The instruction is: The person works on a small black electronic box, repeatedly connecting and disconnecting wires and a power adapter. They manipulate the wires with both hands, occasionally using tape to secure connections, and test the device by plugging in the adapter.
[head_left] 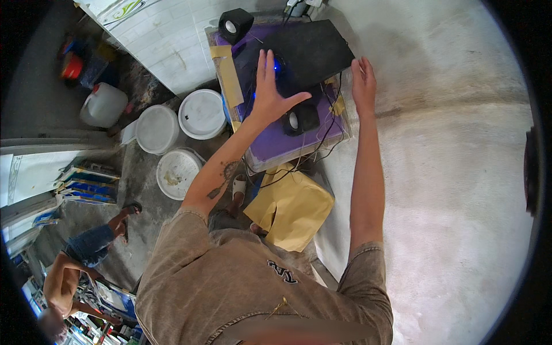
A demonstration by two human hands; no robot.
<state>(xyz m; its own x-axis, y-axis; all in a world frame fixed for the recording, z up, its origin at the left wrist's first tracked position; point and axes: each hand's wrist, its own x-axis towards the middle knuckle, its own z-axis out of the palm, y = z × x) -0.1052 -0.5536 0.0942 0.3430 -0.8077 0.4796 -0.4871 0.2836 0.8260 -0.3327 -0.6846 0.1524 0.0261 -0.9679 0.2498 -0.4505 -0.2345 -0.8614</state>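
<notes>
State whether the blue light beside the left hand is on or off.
On: the blue light glows between left hand and black box.

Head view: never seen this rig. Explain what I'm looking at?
No robot here, just a person's two bare hands. The single picture comes from the left of two fisheye cameras worn on the head, looking down, so straight edges bend near the rim. A purple surface bears a black box, a far speaker and a near speaker. The left hand spreads at the box's left side; the right hand is by its right corner. Neither visibly grips anything; contact is unclear.
</notes>
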